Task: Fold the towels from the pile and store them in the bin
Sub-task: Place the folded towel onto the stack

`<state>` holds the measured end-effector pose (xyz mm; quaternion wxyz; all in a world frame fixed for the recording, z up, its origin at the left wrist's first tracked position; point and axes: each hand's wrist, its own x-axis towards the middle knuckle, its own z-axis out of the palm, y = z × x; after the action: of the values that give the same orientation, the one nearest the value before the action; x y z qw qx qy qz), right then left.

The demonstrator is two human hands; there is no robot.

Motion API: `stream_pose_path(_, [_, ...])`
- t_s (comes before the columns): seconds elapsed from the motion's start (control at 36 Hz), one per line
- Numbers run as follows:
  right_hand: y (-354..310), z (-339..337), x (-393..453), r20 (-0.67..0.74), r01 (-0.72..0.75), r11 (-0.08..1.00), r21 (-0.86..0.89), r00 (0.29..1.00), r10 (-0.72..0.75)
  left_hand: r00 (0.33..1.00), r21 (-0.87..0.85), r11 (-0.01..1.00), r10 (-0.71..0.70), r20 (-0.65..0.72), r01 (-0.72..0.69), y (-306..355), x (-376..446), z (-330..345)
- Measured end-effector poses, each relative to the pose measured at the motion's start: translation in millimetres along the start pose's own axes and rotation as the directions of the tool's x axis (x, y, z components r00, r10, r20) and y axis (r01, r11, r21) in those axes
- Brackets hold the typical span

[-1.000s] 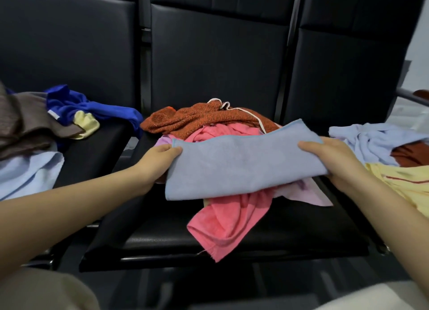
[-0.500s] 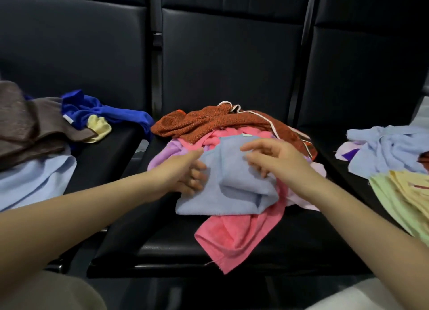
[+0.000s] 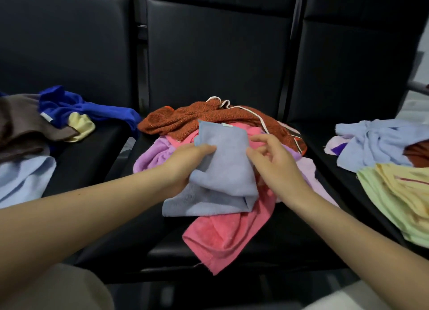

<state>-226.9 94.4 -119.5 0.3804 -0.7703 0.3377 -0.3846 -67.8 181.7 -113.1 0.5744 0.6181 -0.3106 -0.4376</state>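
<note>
The light blue towel (image 3: 222,170) lies partly folded on top of the pile on the middle seat (image 3: 162,247) of a row of black seats, and both hands are on it. The left hand (image 3: 183,168) grips the left edge of this towel, with the thumb on top of the cloth and the other fingers hidden under it. The right hand (image 3: 274,163) is at the right edge of the towel; its fingers are curled and the fingertips touch or pinch the cloth, but I cannot tell clearly how much cloth they hold. Under the light blue towel lies a pink towel (image 3: 222,235), which hangs toward the front edge of the middle seat. Behind the light blue towel there is an orange-brown towel (image 3: 190,119) with a white trim, and to the left of it, touching, a lilac towel (image 3: 153,156). A pale lilac cloth (image 3: 308,170) shows to the right of the light blue towel, partly under the right hand. On the seat to the left of the middle seat are a royal blue towel (image 3: 76,105), a small yellow cloth (image 3: 81,126), a brown towel (image 3: 21,124) and a pale blue towel (image 3: 23,177). On the seat to the right of the middle seat are another crumpled light blue cloth (image 3: 376,142), a yellow towel (image 3: 408,186) and a green towel (image 3: 383,200).
</note>
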Motion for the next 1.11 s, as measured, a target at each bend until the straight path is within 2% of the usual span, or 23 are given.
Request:
stream_pose_path(0.08, [2,1,-5,0.012,0.076,0.987,-0.143,0.997,-0.075,0.987,0.056,0.998,0.045,-0.151,-0.037,3,2,-6])
stream_pose_path(0.17, [5,5,-12,0.076,0.138,0.931,-0.338,0.99,-0.119,0.977,0.153,0.987,0.08,-0.197,-0.05,6,-2,-16])
stream_pose_path(0.22, [4,8,-16,0.113,0.155,0.901,-0.404,0.986,-0.119,0.973,0.219,0.975,0.083,-0.215,-0.034,6,-5,-25])
stream_pose_path(0.33, [2,12,-20,0.142,0.19,0.886,-0.423,0.98,-0.142,0.966,0.325,0.946,0.073,-0.248,0.012,0,-10,-40])
stream_pose_path(0.44, [-2,17,-22,0.199,0.203,0.866,-0.457,0.972,-0.122,0.982,0.463,0.886,0.056,-0.178,0.034,-18,-9,-55])
stream_pose_path(0.5, [-7,21,-23,0.236,0.18,0.859,-0.479,0.969,-0.071,0.987,0.505,0.861,0.025,-0.157,0.058,-24,-8,-62])
stream_pose_path(0.56, [-10,24,-21,0.239,0.079,0.877,-0.473,0.97,0.042,0.987,0.489,0.871,0.03,-0.157,0.051,-25,-6,-64])
stream_pose_path(0.64, [-11,27,-15,0.2,-0.162,0.93,-0.329,0.951,0.237,0.99,0.418,0.908,0.03,-0.14,0.032,-27,-8,-62])
stream_pose_path(0.75, [-11,25,-11,0.287,-0.363,0.932,0.018,0.894,0.343,0.993,0.412,0.911,0.048,-0.109,0.001,-26,-9,-58])
stream_pose_path(0.83, [-11,23,-12,0.353,-0.419,0.9,0.121,0.865,0.355,0.996,0.376,0.925,-0.024,-0.083,0.054,-21,-9,-50])
stream_pose_path(0.92, [-16,21,-12,0.398,-0.476,0.851,0.222,0.841,0.366,0.991,0.382,0.922,-0.013,-0.136,0.064,-17,-7,-42])
stream_pose_path(1.0, [-28,14,-11,0.418,-0.531,0.757,0.381,0.829,0.372,0.968,0.403,0.915,0.128,-0.218,-0.03,-7,-7,-29])
stream_pose_path(1.11, [-44,-7,-9,0.398,-0.505,0.631,0.589,0.861,0.318,0.927,0.275,0.932,0.299,-0.227,-0.234,15,-16,-3])
